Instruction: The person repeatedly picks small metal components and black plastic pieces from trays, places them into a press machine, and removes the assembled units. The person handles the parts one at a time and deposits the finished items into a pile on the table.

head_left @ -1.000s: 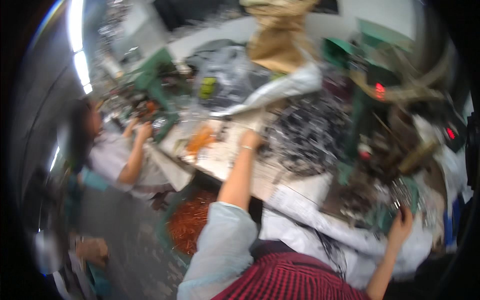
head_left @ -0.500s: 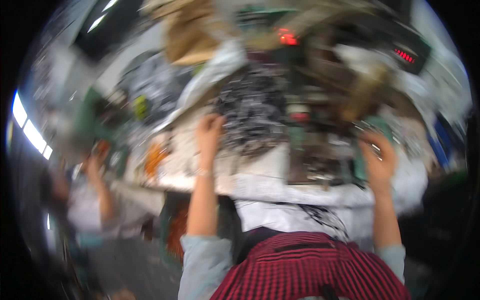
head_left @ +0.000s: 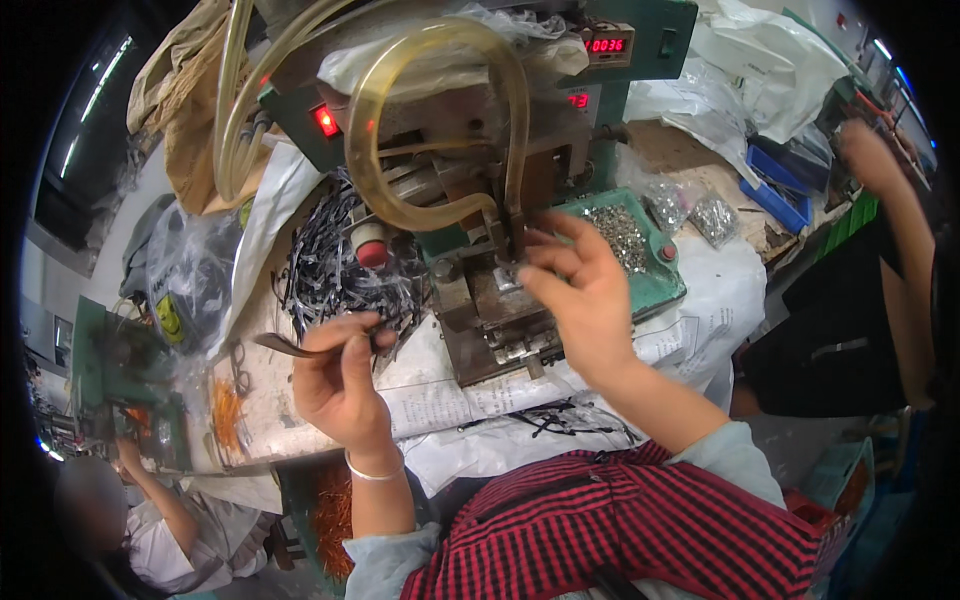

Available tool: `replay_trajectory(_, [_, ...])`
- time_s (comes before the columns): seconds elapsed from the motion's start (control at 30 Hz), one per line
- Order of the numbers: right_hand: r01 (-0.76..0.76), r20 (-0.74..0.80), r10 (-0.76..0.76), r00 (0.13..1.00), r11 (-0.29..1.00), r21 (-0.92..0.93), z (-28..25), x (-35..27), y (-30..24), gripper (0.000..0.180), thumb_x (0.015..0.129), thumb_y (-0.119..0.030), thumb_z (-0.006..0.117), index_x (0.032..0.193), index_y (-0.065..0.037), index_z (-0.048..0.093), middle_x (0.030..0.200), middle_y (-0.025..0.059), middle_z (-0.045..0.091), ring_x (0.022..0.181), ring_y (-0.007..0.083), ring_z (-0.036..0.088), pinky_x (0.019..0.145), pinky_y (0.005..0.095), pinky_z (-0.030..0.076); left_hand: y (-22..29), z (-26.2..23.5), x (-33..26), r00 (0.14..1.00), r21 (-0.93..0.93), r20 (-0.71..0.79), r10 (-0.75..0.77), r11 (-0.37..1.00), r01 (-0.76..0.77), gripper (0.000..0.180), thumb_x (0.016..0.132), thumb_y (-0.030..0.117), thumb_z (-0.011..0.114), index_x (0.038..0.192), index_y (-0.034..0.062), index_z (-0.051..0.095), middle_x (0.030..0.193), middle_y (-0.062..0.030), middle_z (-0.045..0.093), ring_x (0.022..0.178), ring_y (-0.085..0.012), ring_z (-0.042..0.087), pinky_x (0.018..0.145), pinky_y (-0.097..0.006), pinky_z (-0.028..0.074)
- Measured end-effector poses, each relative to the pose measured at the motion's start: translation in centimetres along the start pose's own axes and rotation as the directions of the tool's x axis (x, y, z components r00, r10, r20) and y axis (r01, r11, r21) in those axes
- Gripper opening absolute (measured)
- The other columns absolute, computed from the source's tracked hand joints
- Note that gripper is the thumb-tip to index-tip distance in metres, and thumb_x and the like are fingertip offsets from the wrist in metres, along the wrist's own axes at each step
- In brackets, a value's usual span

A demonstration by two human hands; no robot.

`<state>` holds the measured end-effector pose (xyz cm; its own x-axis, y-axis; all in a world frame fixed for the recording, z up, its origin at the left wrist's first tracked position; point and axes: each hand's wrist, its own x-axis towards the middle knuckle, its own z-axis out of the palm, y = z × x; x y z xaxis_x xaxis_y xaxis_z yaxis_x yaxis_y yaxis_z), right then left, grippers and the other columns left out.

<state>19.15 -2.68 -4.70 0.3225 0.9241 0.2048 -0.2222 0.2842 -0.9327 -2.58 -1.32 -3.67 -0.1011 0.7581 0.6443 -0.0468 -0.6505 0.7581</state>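
Sideways from the left hand [head_left: 345, 395], a dark strip [head_left: 290, 347] is pinched between thumb and fingers, its long axis roughly crosswise, one end pointing left, away from the press [head_left: 470, 325]. The right hand [head_left: 590, 300] is nearer the press, fingers half-curled there; whether they grip anything I cannot tell. Counted: one held strip, one press, one green tray [head_left: 662, 287]; the heaped strips [head_left: 350, 275] defy counting.

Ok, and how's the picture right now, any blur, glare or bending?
Head view, middle: left hand, right hand and strip look fairly sharp; top, the display glows red. Head view, left: the clear bag catches pale glare and the co-worker's head is blurred. Head view, rim: edges bend and the corners fall to black.
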Motion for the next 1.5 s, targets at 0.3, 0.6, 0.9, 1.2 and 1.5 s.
replay_trajectory(0.3, [0.013,0.23,0.008,0.973,0.996,-0.091,-1.9,-0.9,-2.0,0.056,0.083,0.0,0.064,0.137,0.002,0.051,0.141,0.0176,0.055,0.137,0.0309,0.047,0.115,0.0395,0.034,-3.6,-3.1,-2.8,0.885,-0.194,-0.131,-0.446,0.887,0.418,0.007,0.101,0.006,0.06,0.098,-0.0002,0.059,0.09,-0.0118,0.07,0.07,-0.0148,0.066,0.062,-0.026,0.051])
replay_trajectory(0.6, [-0.048,0.247,0.064,0.967,0.996,-0.072,-1.8,0.3,0.0,0.035,0.083,0.002,0.056,0.116,0.008,0.066,0.137,0.0187,0.061,0.139,0.0281,0.045,0.119,0.0383,0.023,2.6,0.9,0.5,0.989,0.034,0.118,0.094,0.995,-0.098,0.009,0.089,-0.005,0.069,0.096,-0.0023,0.064,0.092,-0.0162,0.07,0.08,-0.0242,0.069,0.068,-0.032,0.057])
replay_trajectory(0.9, [-0.224,0.315,0.215,0.924,0.974,-0.006,-4.0,1.0,-1.4,0.045,0.081,0.001,0.057,0.126,0.01,0.06,0.134,0.0226,0.062,0.126,0.0279,0.056,0.113,0.0369,0.036,1.5,2.1,1.9,0.965,0.166,0.247,0.092,0.977,-0.136,0.012,0.082,-0.001,0.076,0.09,0.0022,0.068,0.08,-0.0091,0.067,0.068,-0.0215,0.065,0.062,-0.031,0.05])
replay_trajectory(1.2, [0.141,-0.137,-0.306,0.942,0.733,-0.666,-22.3,7.4,2.2,0.045,0.099,-0.015,0.052,0.142,0.0,0.054,0.145,0.0137,0.055,0.135,0.0251,0.05,0.115,0.0362,0.035,-5.1,-24.6,-1.3,0.773,0.654,-0.542,-0.329,0.413,0.634,0.019,0.092,0.02,0.069,0.094,0.0007,0.068,0.072,-0.0105,0.069,0.065,-0.0206,0.067,0.06,-0.034,0.051])
replay_trajectory(1.5, [0.175,-0.076,-0.338,0.938,0.653,-0.737,-18.6,2.4,10.7,0.035,0.102,-0.006,0.051,0.136,0.0,0.058,0.135,0.0101,0.062,0.125,0.021,0.056,0.109,0.0327,0.039,-11.4,-30.3,2.1,0.989,0.996,-0.09,-0.121,-0.039,0.086,0.03,0.079,0.016,0.076,0.107,0.0067,0.069,0.104,-0.014,0.068,0.098,-0.0352,0.065,0.083,-0.045,0.053])
